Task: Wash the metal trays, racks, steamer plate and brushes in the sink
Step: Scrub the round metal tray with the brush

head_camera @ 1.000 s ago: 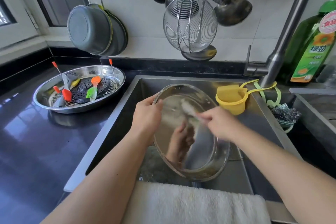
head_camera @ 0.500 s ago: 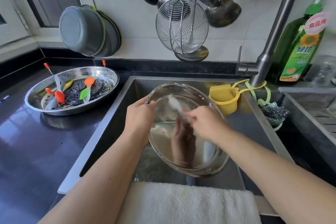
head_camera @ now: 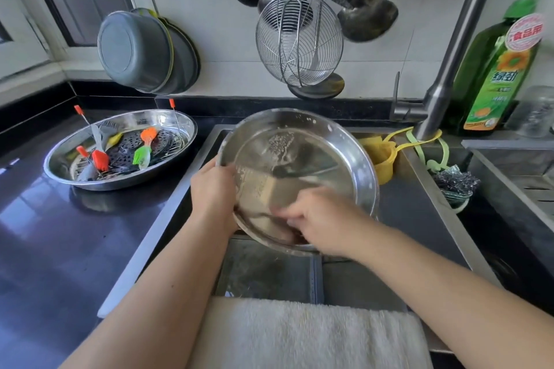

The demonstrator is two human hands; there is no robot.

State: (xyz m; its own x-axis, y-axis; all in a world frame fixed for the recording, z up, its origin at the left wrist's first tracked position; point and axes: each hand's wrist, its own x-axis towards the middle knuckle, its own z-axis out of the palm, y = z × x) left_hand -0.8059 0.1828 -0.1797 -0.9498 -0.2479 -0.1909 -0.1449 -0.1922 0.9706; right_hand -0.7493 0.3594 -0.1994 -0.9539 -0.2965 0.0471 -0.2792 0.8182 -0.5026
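- Two hands work a round metal tray (head_camera: 299,165), held tilted above the sink (head_camera: 419,219), its soapy inside facing the person.
- Left hand (head_camera: 211,189) curls over the tray's left rim.
- Right hand (head_camera: 320,216) presses inside the tray near its lower rim, fingers bent; motion blur hides whether it holds anything.
- Second tray (head_camera: 120,148) sits on the worktop (head_camera: 45,234) near the sink's left edge, carrying a perforated steamer plate (head_camera: 141,147) and coloured brushes (head_camera: 100,159).
- White towel (head_camera: 299,335) drapes the sink's near edge.

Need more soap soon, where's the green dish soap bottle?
The green dish soap bottle stands at the far right against the wall, just right of the faucet.
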